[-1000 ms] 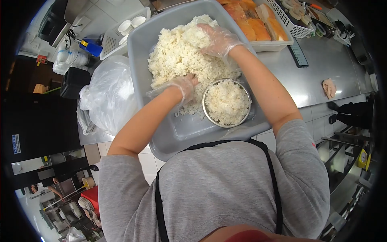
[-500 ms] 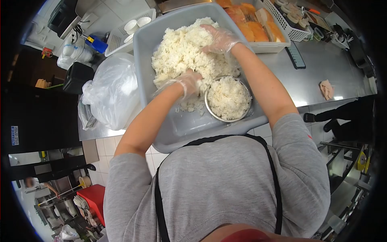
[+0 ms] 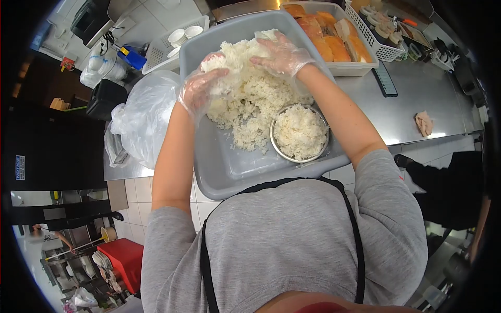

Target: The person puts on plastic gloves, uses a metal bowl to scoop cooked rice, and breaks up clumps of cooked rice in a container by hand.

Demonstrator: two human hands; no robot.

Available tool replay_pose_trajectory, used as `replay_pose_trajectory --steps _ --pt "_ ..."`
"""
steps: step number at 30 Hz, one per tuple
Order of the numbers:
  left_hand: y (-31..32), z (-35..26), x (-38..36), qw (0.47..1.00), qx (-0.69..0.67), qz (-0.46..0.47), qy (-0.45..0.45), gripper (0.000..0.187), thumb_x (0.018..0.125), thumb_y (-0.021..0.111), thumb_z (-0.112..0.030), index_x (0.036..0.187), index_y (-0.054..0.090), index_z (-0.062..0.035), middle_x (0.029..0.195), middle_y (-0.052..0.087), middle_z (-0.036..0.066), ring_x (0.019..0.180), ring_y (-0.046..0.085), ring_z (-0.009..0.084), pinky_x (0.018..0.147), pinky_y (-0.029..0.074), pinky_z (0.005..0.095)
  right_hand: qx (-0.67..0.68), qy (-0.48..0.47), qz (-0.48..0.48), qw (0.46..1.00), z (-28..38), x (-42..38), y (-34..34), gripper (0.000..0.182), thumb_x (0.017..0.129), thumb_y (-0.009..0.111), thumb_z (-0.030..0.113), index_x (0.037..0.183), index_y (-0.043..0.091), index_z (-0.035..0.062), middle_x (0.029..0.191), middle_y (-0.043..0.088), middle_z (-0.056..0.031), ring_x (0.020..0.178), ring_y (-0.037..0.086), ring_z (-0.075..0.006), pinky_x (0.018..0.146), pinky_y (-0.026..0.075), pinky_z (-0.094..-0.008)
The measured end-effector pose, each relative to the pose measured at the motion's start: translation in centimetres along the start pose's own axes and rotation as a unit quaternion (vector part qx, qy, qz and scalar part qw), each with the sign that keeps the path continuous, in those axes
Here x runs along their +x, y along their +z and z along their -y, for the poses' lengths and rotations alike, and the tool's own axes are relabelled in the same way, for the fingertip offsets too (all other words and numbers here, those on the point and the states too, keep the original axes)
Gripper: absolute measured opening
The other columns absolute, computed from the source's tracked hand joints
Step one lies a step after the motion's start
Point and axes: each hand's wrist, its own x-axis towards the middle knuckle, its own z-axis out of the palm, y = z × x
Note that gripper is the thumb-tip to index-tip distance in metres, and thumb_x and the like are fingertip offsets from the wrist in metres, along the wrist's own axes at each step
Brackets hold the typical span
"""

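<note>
A mound of cooked white rice (image 3: 255, 86) lies in the large grey tub (image 3: 229, 182). My left hand (image 3: 201, 86), in a clear plastic glove, is at the tub's left side with rice between its thumb and curved fingers. On the far right of the mound, my right hand (image 3: 284, 55), also gloved, curls its fingers and thumb around rice; some fingertips are buried in it. A round metal bowl (image 3: 274, 138) heaped with rice stands inside the tub, near its right side, below my right forearm.
A white container of orange fish pieces (image 3: 334, 44) stands behind the tub. To the right are a phone (image 3: 384, 79), a crumpled cloth (image 3: 424, 123) and a white basket (image 3: 389, 52). A clear plastic bag (image 3: 148, 115) lies left. Another person in dark clothes (image 3: 449, 190) stands at right.
My left hand has moved up and left from the mound's near edge to its far left side, lifting rice. My right hand stays at the far right, its grip shifted slightly.
</note>
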Motion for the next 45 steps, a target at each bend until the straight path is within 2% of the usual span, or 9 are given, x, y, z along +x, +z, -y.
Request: replay_pose_trajectory --steps 3,6,15,21,25,27,40,43,45 --pt "0.1 0.5 1.5 0.992 -0.082 0.078 0.053 0.045 0.079 0.066 -0.013 0.121 0.049 -0.011 0.106 0.059 0.009 0.097 0.059 0.0237 0.074 0.053 0.0395 0.004 -0.11 -0.126 0.986 0.3 -0.2 -0.2 0.097 0.064 0.049 0.08 0.14 0.029 0.022 0.145 0.022 -0.0166 0.135 0.021 -0.0331 0.108 0.024 -0.0429" --pt "0.3 1.5 2.8 0.989 -0.091 0.113 0.028 0.047 0.082 0.066 -0.026 0.124 0.047 -0.0202 0.11 0.056 0.008 0.095 0.059 0.0227 0.076 0.052 0.037 0.177 -0.188 -0.016 0.966 1.6 -0.6 0.2 0.097 0.068 0.057 0.071 0.14 0.027 0.014 0.147 0.015 -0.0148 0.135 0.018 -0.0339 0.109 0.023 -0.0455" --pt "3.5 4.8 5.2 0.967 -0.206 0.077 0.13 0.076 0.083 0.035 -0.068 0.135 0.035 -0.0123 0.132 0.043 0.011 0.121 0.044 0.0273 0.099 0.039 0.0426 0.137 -0.154 -0.07 0.976 3.8 -1.8 3.4 0.11 0.059 0.069 0.066 0.141 0.021 0.0119 0.144 0.018 -0.0194 0.134 0.017 -0.0375 0.11 0.021 -0.0458" --pt "3.1 3.4 4.1 0.932 -0.325 0.159 0.018 0.075 0.085 0.033 -0.067 0.135 0.035 -0.0098 0.131 0.044 0.012 0.12 0.045 0.0283 0.1 0.038 0.0443 0.156 -0.245 -0.029 0.956 3.2 -1.7 2.6 0.117 0.055 0.073 0.064 0.143 0.013 0.0159 0.142 0.019 -0.0265 0.134 0.018 -0.0396 0.11 0.021 -0.0461" --pt "2.8 4.9 5.8 0.962 -0.257 0.087 0.024 0.073 0.086 0.037 -0.064 0.134 0.036 -0.0099 0.131 0.045 0.012 0.12 0.045 0.0295 0.1 0.038 0.0454 0.101 -0.193 -0.028 0.976 3.3 -2.2 3.0 0.115 0.058 0.078 0.05 0.144 0.01 0.0156 0.143 0.014 -0.0277 0.133 0.017 -0.0421 0.107 0.027 -0.0451" --pt "2.3 5.0 6.3 0.981 -0.176 0.072 0.046 0.076 0.083 0.041 -0.066 0.14 0.025 -0.0192 0.144 0.025 0.012 0.133 0.025 0.0311 0.098 0.031 0.0593 0.133 -0.22 -0.048 0.965 3.3 -2.2 3.1 0.111 0.06 0.078 0.047 0.144 0.011 0.0174 0.143 0.012 -0.0293 0.133 0.018 -0.042 0.108 0.025 -0.0451" --pt "3.1 5.4 6.2 0.976 -0.199 -0.079 0.028 0.066 0.087 0.04 -0.061 0.133 0.034 -0.0156 0.136 0.037 0.008 0.123 0.04 0.0288 0.094 0.035 0.0553 0.105 -0.172 -0.031 0.979 4.8 -3.1 5.1 0.087 0.071 0.071 0.013 0.141 0.02 0.0233 0.128 0.031 -0.025 0.118 0.039 -0.0435 0.097 0.039 -0.0458" --pt "3.2 5.8 6.2 0.981 -0.184 -0.045 0.051 0.076 0.084 0.041 -0.066 0.137 0.03 -0.013 0.142 0.028 0.011 0.132 0.023 0.0304 0.102 0.027 0.0516 0.114 -0.157 -0.029 0.98 5.3 -3.5 4.2 0.084 0.07 0.071 0.012 0.139 0.025 0.0217 0.118 0.037 -0.0207 0.108 0.046 -0.041 0.09 0.042 -0.0459" --pt "3.2 5.9 7.4 0.979 -0.169 -0.113 0.033 0.071 0.085 0.038 -0.065 0.131 0.04 -0.0123 0.129 0.046 0.01 0.12 0.041 0.027 0.095 0.035 0.0501 0.092 -0.124 0.001 0.988 5.6 -3.7 3.1 0.074 0.072 0.066 0.013 0.136 0.029 0.018 0.115 0.041 -0.0186 0.108 0.047 -0.039 0.088 0.044 -0.0443"
